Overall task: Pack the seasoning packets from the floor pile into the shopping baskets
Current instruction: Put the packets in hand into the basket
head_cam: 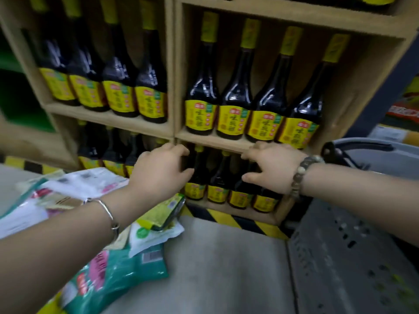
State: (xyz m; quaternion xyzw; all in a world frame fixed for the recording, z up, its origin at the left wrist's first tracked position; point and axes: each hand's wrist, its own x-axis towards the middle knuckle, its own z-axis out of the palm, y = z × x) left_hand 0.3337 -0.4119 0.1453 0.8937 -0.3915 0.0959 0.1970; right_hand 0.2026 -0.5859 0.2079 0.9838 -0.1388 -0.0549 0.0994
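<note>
The packet pile is blurred and cut by the left edge; the basket by the right.

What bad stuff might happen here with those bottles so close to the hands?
1. The left hand and right hand reach empty near the dark glass bottles with yellow labels low in the wooden shelf unit; a bump might knock one over.
2. The pile of colourful plastic seasoning packets lies on the grey floor, apart from the grey plastic shopping basket; packets carried across might drop.
</note>
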